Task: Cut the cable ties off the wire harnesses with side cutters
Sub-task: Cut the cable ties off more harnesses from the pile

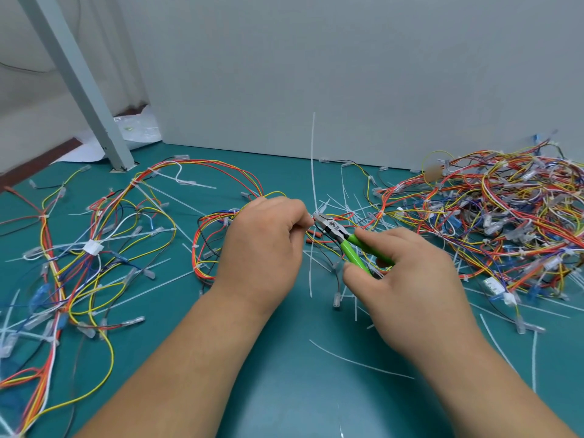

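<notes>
Pinching the harness (196,257) in my left hand (264,245) holds its tie (313,159) steady just off my fingertips. My right hand (407,276) grips the cutters (339,237) by their green handles, nose at the tie's base, seemingly to spare the wires. Uncut pile (505,210) waits at right.

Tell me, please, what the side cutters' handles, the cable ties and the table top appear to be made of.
The side cutters' handles look like smooth, bright green plastic or rubber sleeves. The cable ties are thin, translucent white strips, likely nylon. The table top is matte teal, seemingly a rubber or vinyl mat.
</notes>
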{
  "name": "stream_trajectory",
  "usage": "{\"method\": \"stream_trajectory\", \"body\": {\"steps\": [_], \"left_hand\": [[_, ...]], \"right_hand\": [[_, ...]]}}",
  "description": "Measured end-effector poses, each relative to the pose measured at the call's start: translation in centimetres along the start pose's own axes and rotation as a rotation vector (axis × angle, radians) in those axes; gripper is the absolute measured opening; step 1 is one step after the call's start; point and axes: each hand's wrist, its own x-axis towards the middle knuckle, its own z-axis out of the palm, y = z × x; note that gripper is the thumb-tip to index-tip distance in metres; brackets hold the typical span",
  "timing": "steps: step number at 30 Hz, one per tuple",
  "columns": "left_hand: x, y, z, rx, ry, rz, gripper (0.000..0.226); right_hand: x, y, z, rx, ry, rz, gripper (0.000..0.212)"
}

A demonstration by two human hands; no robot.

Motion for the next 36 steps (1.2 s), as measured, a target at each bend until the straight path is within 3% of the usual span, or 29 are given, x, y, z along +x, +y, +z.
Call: {"method": "stream_trajectory", "body": {"steps": [19, 36], "left_hand": [[-0.04, 0.27, 0.01, -0.002, 0.003, -0.020, 0.015], [-0.14, 0.12, 0.19, -0.097, 0.065, -0.157, 0.014]], "right_hand": [[-0.06, 0.07, 0.09, -0.005, 0.008, -0.022, 0.046], [0.55, 0.61, 0.08, 0.141, -0.020, -0.010, 0.039]]}}
